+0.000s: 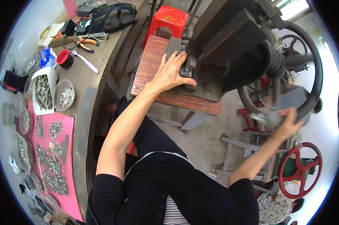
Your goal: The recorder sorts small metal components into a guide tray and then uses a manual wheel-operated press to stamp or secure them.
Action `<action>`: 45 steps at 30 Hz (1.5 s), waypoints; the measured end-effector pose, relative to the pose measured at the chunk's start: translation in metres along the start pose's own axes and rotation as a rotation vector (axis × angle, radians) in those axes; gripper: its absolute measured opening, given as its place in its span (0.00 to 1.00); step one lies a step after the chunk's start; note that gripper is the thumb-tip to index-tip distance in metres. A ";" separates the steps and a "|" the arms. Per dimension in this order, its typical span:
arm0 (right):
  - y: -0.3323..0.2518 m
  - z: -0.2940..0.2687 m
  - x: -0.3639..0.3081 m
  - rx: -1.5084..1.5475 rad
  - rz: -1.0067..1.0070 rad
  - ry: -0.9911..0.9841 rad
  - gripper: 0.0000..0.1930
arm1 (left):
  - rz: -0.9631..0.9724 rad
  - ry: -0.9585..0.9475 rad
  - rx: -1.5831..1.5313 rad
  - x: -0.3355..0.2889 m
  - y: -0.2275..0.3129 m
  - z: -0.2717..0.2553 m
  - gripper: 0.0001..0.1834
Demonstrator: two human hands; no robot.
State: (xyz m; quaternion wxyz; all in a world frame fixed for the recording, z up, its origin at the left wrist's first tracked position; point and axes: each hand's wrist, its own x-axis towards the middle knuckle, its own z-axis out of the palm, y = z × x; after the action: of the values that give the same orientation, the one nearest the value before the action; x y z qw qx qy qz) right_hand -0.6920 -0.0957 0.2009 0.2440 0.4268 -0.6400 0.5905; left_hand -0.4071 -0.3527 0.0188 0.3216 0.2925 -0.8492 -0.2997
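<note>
A dark metal screw press stands on a reddish wooden bench top (150, 56). My left hand (170, 75) lies at the tooling on its base, thumb and fingers spread; the fingertips touch a grey metal block (174, 45). A small metal die (192, 62) is beside the fingers under the press ram (229, 41). Whether a small part lies under the hand is hidden. At the right my right hand (288, 125), blurred by motion, grips the lower rim of the large black handwheel (316, 67), next to a pale wrapping (267, 118) on that rim.
The left worktable holds a pink mat (74, 142) with heaps of small metal parts, a white tray (51, 110), tubs, orange-handled pliers (88, 45) and a purple toothbrush (86, 62). Behind the bench is a red stool (168, 18). A red handwheel (300, 170) and other people are at right.
</note>
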 end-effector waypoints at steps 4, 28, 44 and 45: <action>-0.005 -0.019 0.035 0.084 0.211 -0.166 0.10 | 0.000 -0.007 0.007 0.001 0.003 0.004 0.65; -0.014 -0.002 0.180 -0.236 -0.007 -0.390 0.40 | -0.046 0.442 -0.555 0.031 -0.073 -0.011 0.25; -0.096 0.062 0.064 -0.075 -0.543 -0.197 0.13 | 0.184 0.229 0.241 -0.037 0.021 -0.003 0.16; -0.096 0.076 0.031 0.102 -0.797 -0.347 0.15 | 0.197 0.293 0.224 -0.046 0.022 -0.005 0.16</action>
State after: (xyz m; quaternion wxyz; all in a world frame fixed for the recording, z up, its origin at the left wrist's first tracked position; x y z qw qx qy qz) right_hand -0.6130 -0.1704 0.2647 0.3202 0.7449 -0.4266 0.4007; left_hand -0.3815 -0.3078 0.0204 0.4350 0.2824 -0.8458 -0.1246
